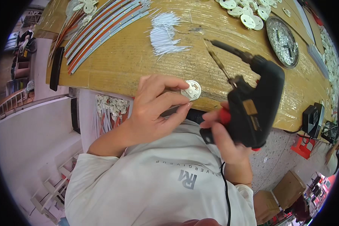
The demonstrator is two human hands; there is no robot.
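Observation:
My left hand (148, 107) pinches a small round white plastic cap (193, 90) by its edge, at the near edge of the table. Small metal-coloured parts show on the cap's face. In my right hand (229, 145) is a black soldering gun (258, 100) with a red trigger, its grip wrapped by my fingers. The gun's dark tip (224, 48) and a thin brass-coloured feed tube (216, 62) point up and left over the table, apart from the cap. A black cord runs down from the gun's handle over my shirt.
Beyond my hands lie a pile of short white wires (164, 35) and several LED strips (105, 32). A round metal dish (269, 35) and loose white caps (248, 21) are at the far right. A black stand (310, 118) sits at the table's right edge.

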